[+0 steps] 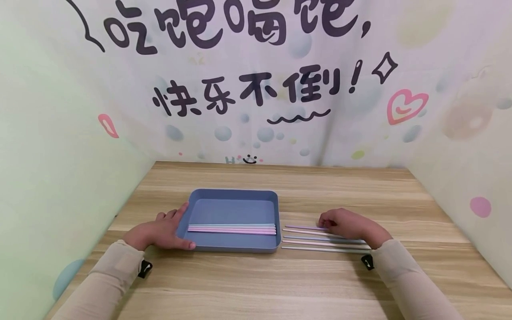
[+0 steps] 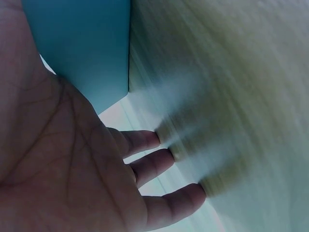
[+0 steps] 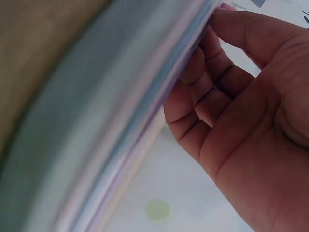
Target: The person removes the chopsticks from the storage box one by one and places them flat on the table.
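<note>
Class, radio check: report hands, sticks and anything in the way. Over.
Left hand at left side of the tray. Right hand at purple stick, grip unclear. Some sticks in tray, others loose to its right; tray's right wall between.

Tray (image 1: 232, 209) blue-grey; sticks (image 1: 232, 229) lilac, pink, pale blue; sleeves (image 1: 114, 271) beige; tabletop (image 1: 256, 284) wood-grained; backdrop (image 1: 224, 149) white, pastel-dotted.

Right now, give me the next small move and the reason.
The right hand should probably lift the purple stick toward the tray: it is curled close at that stick, the left hand rests against the tray, and other sticks lie inside.
</note>
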### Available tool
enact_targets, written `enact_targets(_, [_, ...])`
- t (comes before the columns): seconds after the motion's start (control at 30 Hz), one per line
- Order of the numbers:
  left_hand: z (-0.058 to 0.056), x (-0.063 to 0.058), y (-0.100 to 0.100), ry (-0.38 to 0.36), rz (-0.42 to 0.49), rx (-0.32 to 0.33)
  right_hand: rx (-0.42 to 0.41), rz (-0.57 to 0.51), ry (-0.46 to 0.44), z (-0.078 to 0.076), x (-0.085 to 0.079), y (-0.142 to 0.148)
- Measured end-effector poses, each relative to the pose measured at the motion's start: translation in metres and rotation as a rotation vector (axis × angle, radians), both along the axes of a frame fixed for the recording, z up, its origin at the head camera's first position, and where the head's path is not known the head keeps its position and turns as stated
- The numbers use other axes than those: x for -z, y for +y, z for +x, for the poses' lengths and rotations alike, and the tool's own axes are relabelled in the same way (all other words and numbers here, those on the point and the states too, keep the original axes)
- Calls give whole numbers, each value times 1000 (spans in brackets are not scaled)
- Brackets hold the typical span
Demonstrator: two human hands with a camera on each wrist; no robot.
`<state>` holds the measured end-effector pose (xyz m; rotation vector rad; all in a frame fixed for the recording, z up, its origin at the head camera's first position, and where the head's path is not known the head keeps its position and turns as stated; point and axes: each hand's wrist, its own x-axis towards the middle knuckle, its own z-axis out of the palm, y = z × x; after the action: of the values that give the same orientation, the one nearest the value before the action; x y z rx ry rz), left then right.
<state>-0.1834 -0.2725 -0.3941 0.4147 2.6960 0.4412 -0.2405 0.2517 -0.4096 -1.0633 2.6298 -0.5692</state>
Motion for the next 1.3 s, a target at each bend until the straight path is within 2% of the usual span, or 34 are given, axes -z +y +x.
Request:
enact_targets(0.3, [1,-3,1,-12,-1,-9,-26,-13,93,-7,-15,-15])
enact_targets(0.47, [1,-4,1,-13,-10,-15,-13,-8,64,-11,-27,-42])
enact_targets(0.6, [0,-3,0,-16,-5,-14,-40,-30,62,-15,-37,-64])
enact_targets(0.7, [-3,6,-4,-2,2,-16,-65,-37,73,-16,-44,-80])
enact_targets(0.77, [-3,6,-4,-3,9,-13,-75,-38,77,-17,-48,-89])
enact_targets(0.93, [-2,4,-2,-5,7,-13,-88,-33,72,-19,-54,-112])
enact_targets(1.03, [-4,8,-4,-5,-3,-13,-103,-31,75,-20,-56,-125])
enact_targets(1.3, [0,-3,0,-41,14,-15,-114,-37,38,-17,-59,-157])
